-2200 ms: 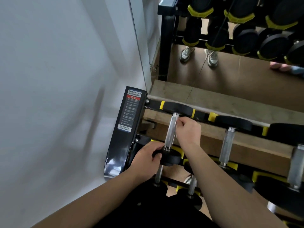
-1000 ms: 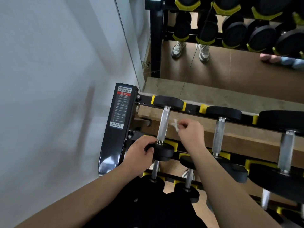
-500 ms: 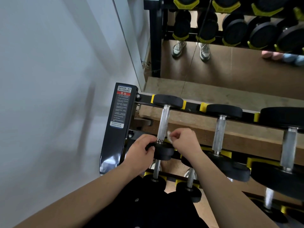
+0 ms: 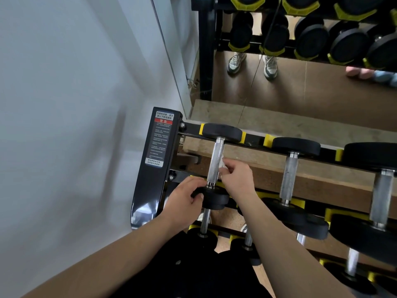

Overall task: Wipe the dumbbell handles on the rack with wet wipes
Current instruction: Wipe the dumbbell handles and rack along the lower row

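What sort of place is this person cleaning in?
Most likely a gym's weights corner. A black and yellow rack holds rows of dumbbells, a wall mirror reflects more, and the right hand pinches a wipe at one handle while the left hand grips its end weight.

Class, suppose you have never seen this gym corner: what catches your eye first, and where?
At centre, the right hand presses a white wet wipe against the leftmost dumbbell's steel handle, while the left hand grips its near black head. Above, a mirror reflects dumbbells and two sneakers.
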`<control>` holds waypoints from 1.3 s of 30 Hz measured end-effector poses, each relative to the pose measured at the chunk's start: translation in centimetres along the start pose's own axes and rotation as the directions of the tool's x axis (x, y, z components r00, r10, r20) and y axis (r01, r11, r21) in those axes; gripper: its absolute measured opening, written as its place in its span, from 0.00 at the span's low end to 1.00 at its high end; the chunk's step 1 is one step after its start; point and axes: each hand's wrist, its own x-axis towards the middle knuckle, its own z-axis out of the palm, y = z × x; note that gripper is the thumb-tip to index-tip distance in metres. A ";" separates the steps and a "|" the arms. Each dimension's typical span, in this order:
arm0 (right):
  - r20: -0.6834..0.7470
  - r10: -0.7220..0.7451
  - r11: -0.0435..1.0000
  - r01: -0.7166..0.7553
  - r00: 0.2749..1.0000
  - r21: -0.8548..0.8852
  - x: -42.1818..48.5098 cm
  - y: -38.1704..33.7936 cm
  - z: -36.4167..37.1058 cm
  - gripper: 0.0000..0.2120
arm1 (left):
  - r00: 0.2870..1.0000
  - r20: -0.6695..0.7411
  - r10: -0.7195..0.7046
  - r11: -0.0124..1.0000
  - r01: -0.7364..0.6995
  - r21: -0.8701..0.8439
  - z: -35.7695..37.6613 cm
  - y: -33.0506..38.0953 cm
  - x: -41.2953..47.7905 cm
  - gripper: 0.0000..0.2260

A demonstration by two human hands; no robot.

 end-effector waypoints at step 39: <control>-0.304 -0.205 0.979 0.193 0.930 -0.069 2.4 -2.0 0.0 0.08 | 1.000 0.016 -0.008 0.998 0.009 -0.055 0.0 0.0 0.0 0.17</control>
